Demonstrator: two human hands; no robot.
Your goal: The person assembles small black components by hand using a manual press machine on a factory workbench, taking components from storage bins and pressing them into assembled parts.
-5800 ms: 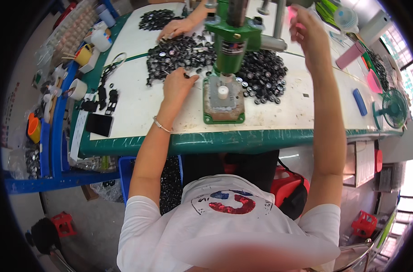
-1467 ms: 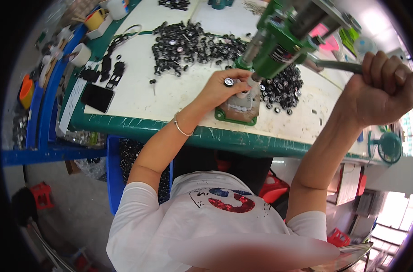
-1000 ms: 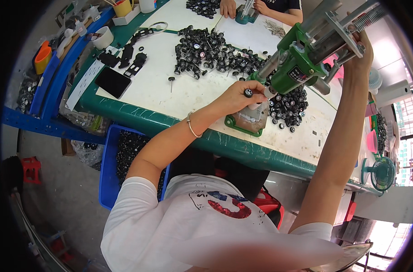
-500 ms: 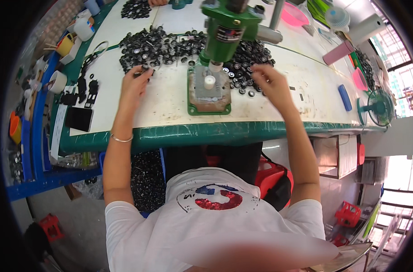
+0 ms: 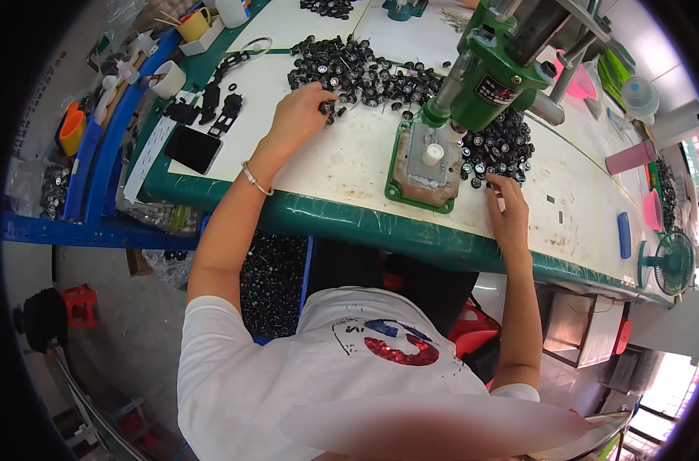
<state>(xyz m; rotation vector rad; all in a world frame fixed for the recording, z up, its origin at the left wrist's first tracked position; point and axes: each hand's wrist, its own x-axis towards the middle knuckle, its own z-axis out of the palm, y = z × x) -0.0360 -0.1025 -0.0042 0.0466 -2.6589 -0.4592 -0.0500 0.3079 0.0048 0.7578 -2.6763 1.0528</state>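
My left hand (image 5: 297, 115) is closed at the near edge of the left pile of small black wheels (image 5: 357, 69), some with metal pins. Its fingertips grip a small black wheel (image 5: 328, 110). To the right stands a green bench press (image 5: 480, 88), its base plate carrying a white round holder (image 5: 432, 154) under the ram. My right hand (image 5: 511, 211) is beside the press, at the near edge of the right pile of black wheels with shiny centres (image 5: 503, 142). Its thumb and forefinger are pinched together; whatever lies between them is too small to make out.
A black phone (image 5: 193, 149) and black plastic parts (image 5: 226, 115) lie at the left. A blue block (image 5: 624, 235) and green fan (image 5: 672, 262) are at the right. Below the green table edge (image 5: 326, 219) sits a blue bin of black parts (image 5: 273, 284).
The view has turned, shifting the table and press rightward in the picture. My right hand has come down from over the right pile to its near edge, its fingers drawing together. My left hand stays by its pile.
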